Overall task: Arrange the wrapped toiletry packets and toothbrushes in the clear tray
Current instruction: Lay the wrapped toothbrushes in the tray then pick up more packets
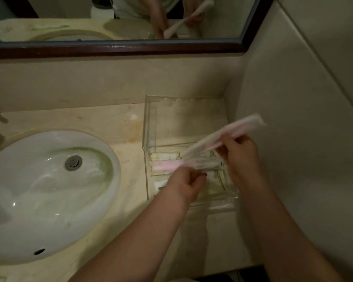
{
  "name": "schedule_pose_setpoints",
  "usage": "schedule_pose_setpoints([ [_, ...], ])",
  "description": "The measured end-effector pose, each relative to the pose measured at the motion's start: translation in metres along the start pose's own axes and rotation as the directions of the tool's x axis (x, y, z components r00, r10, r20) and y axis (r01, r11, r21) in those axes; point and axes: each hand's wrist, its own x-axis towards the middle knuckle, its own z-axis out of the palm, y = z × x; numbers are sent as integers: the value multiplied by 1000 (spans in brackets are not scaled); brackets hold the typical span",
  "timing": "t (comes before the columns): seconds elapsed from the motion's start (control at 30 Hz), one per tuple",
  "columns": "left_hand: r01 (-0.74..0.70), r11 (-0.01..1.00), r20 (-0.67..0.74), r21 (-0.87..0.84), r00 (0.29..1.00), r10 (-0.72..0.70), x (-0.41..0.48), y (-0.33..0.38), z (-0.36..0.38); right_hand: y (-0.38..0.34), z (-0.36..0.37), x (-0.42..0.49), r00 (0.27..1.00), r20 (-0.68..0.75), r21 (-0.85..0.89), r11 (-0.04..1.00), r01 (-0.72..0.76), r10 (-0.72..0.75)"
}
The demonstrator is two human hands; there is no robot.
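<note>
A clear tray [149, 123] stands on the counter in the corner by the wall. In its near half lie flat wrapped packets [167, 156] with gold lines and a pink wrapped toothbrush [165, 165]. My right hand [240, 157] grips a second wrapped toothbrush [232, 131] and holds it tilted above the tray, its far end raised to the right. My left hand [186, 183] is over the tray's near half, fingers curled at the lower end of the wrapped toothbrushes. Whether it grips one is blurred. The tray's far half looks bare.
A white oval sink [39, 196] is set in the beige counter [118, 123] left of the tray. A dark-framed mirror [114, 47] runs along the back wall. The side wall [293, 139] stands close on the tray's right.
</note>
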Motion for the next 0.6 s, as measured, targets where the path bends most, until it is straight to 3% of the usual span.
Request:
schedule_pose_setpoints([
  [0.13, -68, 993, -10, -93, 998, 68, -12, 16, -9, 43, 1, 1, 951, -33, 333, 901, -279, 307],
  [0.33, -156, 987, -40, -30, 987, 155, 1, 39, -11, 54, 0, 10, 848, 160, 403, 751, -523, 505],
  [0.5, -203, 978, -159, 44, 965, 207, 11, 49, -18, 55, 15, 13, 811, 152, 301, 755, -582, 565],
  [0.6, -227, 973, -200, 36, 952, 230, 12, 56, -23, 55, 11, 17, 856, 9, 269, 823, -500, 517],
])
